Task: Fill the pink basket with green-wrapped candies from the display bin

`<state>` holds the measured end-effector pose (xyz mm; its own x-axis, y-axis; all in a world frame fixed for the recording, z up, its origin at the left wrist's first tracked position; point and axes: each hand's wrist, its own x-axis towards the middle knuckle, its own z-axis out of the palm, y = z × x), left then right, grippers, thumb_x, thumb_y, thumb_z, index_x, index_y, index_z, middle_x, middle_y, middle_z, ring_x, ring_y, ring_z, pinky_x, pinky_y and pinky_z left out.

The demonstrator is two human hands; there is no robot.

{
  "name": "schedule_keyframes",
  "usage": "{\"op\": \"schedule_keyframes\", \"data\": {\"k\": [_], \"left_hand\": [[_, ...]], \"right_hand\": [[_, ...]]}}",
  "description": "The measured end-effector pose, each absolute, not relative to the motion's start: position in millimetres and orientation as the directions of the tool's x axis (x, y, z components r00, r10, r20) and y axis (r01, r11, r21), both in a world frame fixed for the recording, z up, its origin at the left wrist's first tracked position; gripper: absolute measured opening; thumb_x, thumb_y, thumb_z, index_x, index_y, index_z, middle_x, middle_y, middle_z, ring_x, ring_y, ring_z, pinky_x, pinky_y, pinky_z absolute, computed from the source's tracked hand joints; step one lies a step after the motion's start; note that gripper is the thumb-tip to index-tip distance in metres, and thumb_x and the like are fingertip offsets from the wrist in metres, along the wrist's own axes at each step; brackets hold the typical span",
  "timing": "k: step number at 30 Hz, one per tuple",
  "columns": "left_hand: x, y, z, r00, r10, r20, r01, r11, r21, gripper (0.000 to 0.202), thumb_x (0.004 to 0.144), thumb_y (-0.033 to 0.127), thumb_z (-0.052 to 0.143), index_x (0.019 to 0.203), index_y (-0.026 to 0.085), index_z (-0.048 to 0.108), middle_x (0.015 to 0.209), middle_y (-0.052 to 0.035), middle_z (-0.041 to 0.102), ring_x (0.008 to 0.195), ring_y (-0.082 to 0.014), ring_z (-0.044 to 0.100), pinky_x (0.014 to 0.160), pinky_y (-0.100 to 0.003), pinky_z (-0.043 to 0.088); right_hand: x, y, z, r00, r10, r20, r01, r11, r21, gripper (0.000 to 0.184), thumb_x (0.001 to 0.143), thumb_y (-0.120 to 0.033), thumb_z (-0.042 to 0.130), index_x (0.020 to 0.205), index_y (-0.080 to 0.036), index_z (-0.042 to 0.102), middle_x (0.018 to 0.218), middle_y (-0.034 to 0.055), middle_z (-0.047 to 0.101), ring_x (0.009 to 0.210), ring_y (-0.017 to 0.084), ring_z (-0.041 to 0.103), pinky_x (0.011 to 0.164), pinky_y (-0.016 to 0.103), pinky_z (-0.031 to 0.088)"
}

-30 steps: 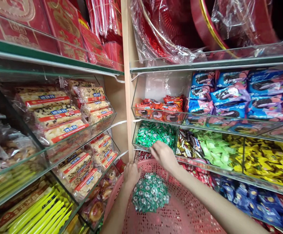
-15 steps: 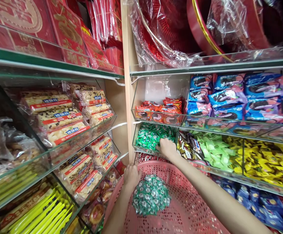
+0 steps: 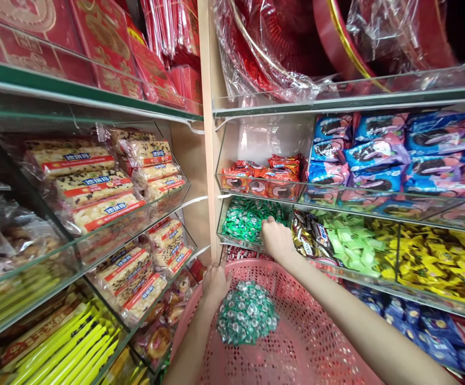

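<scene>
My left hand (image 3: 215, 285) is closed on the far rim of a pink perforated basket (image 3: 304, 342) and holds it up against the shelf. A heap of green wrapped candies (image 3: 246, 313) lies in the basket. My right hand (image 3: 277, 238) reaches into the clear bin of the same green candies (image 3: 243, 219) on the shelf. Its fingers are curled down among the candies and hidden, so whether they hold any cannot be made out.
Clear bins hold red snack packs (image 3: 266, 176), blue cookie packs (image 3: 377, 155), light green sweets (image 3: 350, 243) and yellow sweets (image 3: 436, 262). Left shelves carry wrapped nut bars (image 3: 96, 187) and yellow packs (image 3: 72, 347). Red boxes and wrapped red trays stand on the top shelves.
My right hand moved from the basket's rim up into the green candy bin and further in. My left hand stayed on the basket.
</scene>
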<state>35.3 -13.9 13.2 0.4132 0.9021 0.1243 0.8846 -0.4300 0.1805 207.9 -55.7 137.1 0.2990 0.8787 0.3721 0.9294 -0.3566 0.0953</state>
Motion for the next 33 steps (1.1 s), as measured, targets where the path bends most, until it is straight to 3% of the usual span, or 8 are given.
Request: {"op": "schedule_keyframes", "data": {"k": [4, 7, 10, 15, 18, 24, 33], "left_hand": [[35.6, -13.4, 12.1, 0.417, 0.900, 0.123, 0.883, -0.434, 0.178, 0.047, 0.087, 0.034, 0.041, 0.132, 0.020, 0.046, 0.112, -0.0121, 0.063, 0.105, -0.0240, 0.056, 0.084, -0.031, 0.042], [35.5, -14.0, 12.4, 0.420, 0.897, 0.137, 0.879, -0.439, 0.184, 0.046, 0.087, 0.032, 0.042, 0.130, 0.020, 0.047, 0.112, -0.0114, 0.063, 0.106, -0.0235, 0.056, 0.084, -0.030, 0.042], [35.4, -15.6, 14.0, 0.417, 0.899, 0.133, 0.881, -0.436, 0.186, 0.044, 0.086, 0.032, 0.042, 0.127, 0.019, 0.050, 0.110, -0.0109, 0.064, 0.105, -0.0236, 0.056, 0.083, -0.031, 0.042], [35.5, -17.8, 17.7, 0.416, 0.900, 0.127, 0.880, -0.434, 0.192, 0.046, 0.086, 0.032, 0.042, 0.130, 0.020, 0.048, 0.113, -0.0111, 0.063, 0.104, -0.0242, 0.056, 0.082, -0.032, 0.042], [35.7, -18.0, 18.6, 0.413, 0.904, 0.114, 0.885, -0.427, 0.187, 0.046, 0.086, 0.032, 0.042, 0.129, 0.019, 0.049, 0.113, -0.0113, 0.063, 0.104, -0.0244, 0.056, 0.083, -0.032, 0.042], [36.0, -16.9, 15.6, 0.403, 0.907, 0.123, 0.886, -0.421, 0.196, 0.045, 0.086, 0.034, 0.042, 0.128, 0.019, 0.051, 0.113, -0.0109, 0.063, 0.105, -0.0248, 0.056, 0.085, -0.033, 0.042], [36.2, -18.4, 18.5, 0.397, 0.913, 0.097, 0.894, -0.408, 0.184, 0.046, 0.087, 0.035, 0.041, 0.131, 0.020, 0.048, 0.112, -0.0119, 0.063, 0.107, -0.0234, 0.055, 0.085, -0.031, 0.041]], "right_hand": [[192.6, -77.4, 143.4, 0.148, 0.846, 0.513, 0.983, -0.182, 0.016, 0.027, 0.094, -0.026, 0.033, 0.094, -0.016, 0.058, 0.096, 0.0094, 0.059, 0.078, 0.016, 0.062, 0.056, 0.022, 0.036], [177.8, -94.2, 129.5, 0.073, 0.824, 0.562, 0.986, 0.025, -0.166, 0.028, 0.095, -0.029, 0.033, 0.088, -0.019, 0.058, 0.092, 0.0053, 0.060, 0.075, 0.013, 0.060, 0.062, 0.021, 0.037], [170.6, -98.3, 95.9, 0.075, 0.859, 0.507, 0.916, 0.142, -0.376, 0.024, 0.091, -0.026, 0.039, 0.080, -0.019, 0.059, 0.085, 0.0029, 0.061, 0.073, 0.013, 0.058, 0.066, 0.022, 0.038], [178.3, -75.5, 26.3, 0.223, 0.948, 0.228, 0.722, -0.003, -0.692, 0.019, 0.077, -0.019, 0.048, 0.060, -0.017, 0.056, 0.063, 0.0009, 0.061, 0.062, 0.013, 0.055, 0.060, 0.022, 0.037], [181.8, -61.2, -1.6, 0.274, 0.959, 0.070, 0.578, -0.106, -0.809, 0.018, 0.070, -0.017, 0.050, 0.052, -0.017, 0.052, 0.052, -0.0028, 0.054, 0.055, 0.011, 0.050, 0.056, 0.020, 0.036], [172.1, -51.3, -23.6, 0.291, 0.956, -0.040, 0.545, -0.200, -0.814, 0.019, 0.066, -0.018, 0.052, 0.048, -0.017, 0.051, 0.045, -0.0052, 0.047, 0.047, 0.008, 0.044, 0.049, 0.019, 0.033], [167.3, -45.3, -33.5, 0.359, 0.932, -0.040, 0.650, -0.281, -0.706, 0.018, 0.066, -0.010, 0.053, 0.049, -0.016, 0.054, 0.049, -0.0025, 0.050, 0.053, 0.010, 0.048, 0.049, 0.019, 0.030]]}}
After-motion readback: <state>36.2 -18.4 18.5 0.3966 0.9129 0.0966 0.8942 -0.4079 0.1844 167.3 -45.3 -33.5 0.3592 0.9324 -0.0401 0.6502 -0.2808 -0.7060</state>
